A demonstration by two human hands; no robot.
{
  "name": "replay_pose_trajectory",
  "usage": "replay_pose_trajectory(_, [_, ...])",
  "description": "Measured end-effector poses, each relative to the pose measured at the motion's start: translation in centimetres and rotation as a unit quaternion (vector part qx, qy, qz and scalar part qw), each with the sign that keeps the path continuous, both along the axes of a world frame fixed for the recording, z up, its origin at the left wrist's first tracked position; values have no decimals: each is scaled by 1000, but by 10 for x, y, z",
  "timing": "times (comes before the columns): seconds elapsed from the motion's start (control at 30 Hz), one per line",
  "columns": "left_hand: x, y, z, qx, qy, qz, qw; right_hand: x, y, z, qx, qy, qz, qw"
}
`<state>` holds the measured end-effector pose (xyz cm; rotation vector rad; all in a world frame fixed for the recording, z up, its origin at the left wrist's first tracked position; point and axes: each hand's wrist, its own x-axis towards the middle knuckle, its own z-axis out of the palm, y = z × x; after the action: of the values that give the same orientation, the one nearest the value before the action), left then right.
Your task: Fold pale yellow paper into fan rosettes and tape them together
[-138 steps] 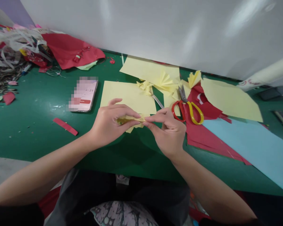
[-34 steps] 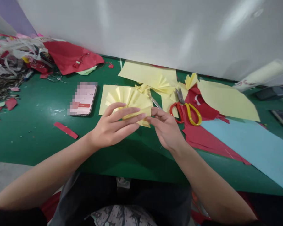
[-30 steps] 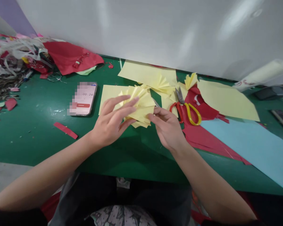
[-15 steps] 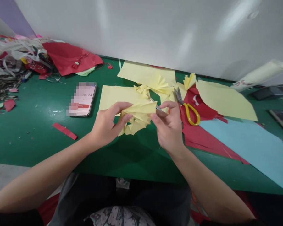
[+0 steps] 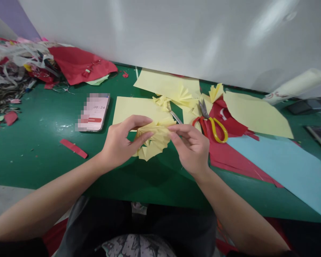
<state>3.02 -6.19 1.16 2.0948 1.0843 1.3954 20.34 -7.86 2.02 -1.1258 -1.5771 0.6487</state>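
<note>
Between my two hands is a piece of pleated yellow paper, fanned out with a zigzag edge and some gaps in it. My left hand pinches its left side between thumb and fingers. The thumb and fingertips of my right hand close on its right edge. Just beyond the right hand lie yellow-handled scissors, and a red-handled tool with a metal blade is partly hidden behind the fingers. Flat yellow sheets and folded yellow paper fans lie behind the hands.
On the green table a phone lies at left near a red paper strip. Red paper and a light blue sheet spread at right. A cluttered heap fills the far left; a white roll leans at far right.
My right fingers have moved slightly down and left along the yellow paper's edge. Its upper flap has folded inward, and the lower part hangs a little lower. More of the red-handled tool shows.
</note>
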Motion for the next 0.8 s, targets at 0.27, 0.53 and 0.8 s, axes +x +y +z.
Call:
replay_pose_trajectory(0.27, [-1,-2,1,-23,-24,15,999,1,2,-3,-28,26,13,999])
replay_pose_trajectory(0.53, [-2,-2,2,20,4,27,999,4,6,-9,-42,126,40,990])
replay_pose_trajectory(0.8, [-1,-1,0,54,14,-33,998,1,7,-8,-112,163,92,976])
